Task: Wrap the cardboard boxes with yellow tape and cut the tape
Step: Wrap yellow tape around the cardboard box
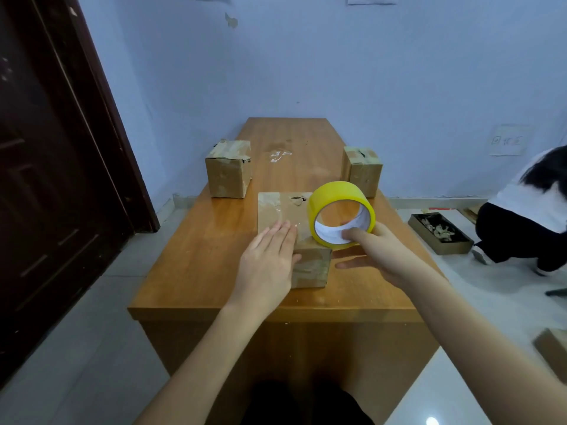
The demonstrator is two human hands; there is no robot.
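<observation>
Pale blue walls back a wooden table (214, 240); the left hand (270, 262) presses flat, fingers straight, on the nearest cardboard box (310, 265); the right hand (377, 256) grips the yellow tape roll (340, 194), thumb inside its core, above that box; two more cardboard boxes (228, 170) stand farther back

Counted three cardboard boxes on the table (214, 240): near box (288, 216) under the left hand (270, 265), far-left box (228, 170), far-right box (363, 171). One yellow tape roll (340, 194), held by the right hand (383, 256). One floor tray (440, 233).
</observation>
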